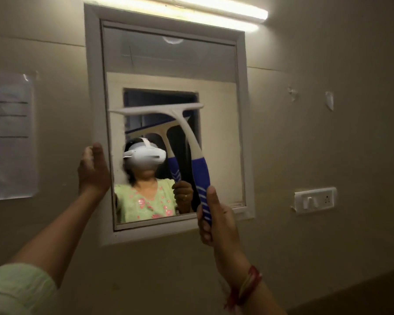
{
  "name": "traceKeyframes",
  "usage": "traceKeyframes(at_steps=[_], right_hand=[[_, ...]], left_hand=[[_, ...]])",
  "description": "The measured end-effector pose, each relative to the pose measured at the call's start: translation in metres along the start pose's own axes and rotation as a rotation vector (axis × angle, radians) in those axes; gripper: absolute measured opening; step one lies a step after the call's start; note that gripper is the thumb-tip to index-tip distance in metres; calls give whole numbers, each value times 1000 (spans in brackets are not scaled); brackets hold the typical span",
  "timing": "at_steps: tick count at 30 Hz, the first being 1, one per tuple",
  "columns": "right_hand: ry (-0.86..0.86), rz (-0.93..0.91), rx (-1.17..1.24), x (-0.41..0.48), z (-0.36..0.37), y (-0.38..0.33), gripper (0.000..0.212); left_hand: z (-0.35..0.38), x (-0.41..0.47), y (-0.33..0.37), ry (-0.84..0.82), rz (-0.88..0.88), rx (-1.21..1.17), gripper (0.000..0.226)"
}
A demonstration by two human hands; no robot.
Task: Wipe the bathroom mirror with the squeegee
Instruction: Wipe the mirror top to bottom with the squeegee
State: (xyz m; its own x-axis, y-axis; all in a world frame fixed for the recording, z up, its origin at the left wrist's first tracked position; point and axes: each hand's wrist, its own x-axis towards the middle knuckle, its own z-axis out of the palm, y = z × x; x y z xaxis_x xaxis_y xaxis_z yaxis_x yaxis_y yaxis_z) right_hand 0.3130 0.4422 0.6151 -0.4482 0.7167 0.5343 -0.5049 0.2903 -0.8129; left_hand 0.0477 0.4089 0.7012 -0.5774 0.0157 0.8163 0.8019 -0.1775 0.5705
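A mirror with a white frame (242, 114) hangs on the wall in front of me. The squeegee (182, 135) has a white blade bar and a blue handle with white stripes. Its blade lies across the middle of the glass, roughly level, reaching from the left edge past the centre. My right hand (216, 219) grips the lower end of the blue handle, near the mirror's bottom right. My left hand (93, 171) rests against the frame's left side with the thumb up, holding nothing. The glass reflects a person in a headset and the squeegee.
A lit tube light (205, 10) runs above the mirror. A laminated paper notice (9, 135) is stuck to the wall at the left. A white switch and socket plate (315, 200) sits on the wall at the right, with bits of tape (329, 100) above it.
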Motion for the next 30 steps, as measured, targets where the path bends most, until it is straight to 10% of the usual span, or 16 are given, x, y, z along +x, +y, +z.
traceKeyframes(at_steps=[30], right_hand=[[47,-307,1,135,116,-64,54]], left_hand=[[-1,2,-4,-74,0,-209,27]])
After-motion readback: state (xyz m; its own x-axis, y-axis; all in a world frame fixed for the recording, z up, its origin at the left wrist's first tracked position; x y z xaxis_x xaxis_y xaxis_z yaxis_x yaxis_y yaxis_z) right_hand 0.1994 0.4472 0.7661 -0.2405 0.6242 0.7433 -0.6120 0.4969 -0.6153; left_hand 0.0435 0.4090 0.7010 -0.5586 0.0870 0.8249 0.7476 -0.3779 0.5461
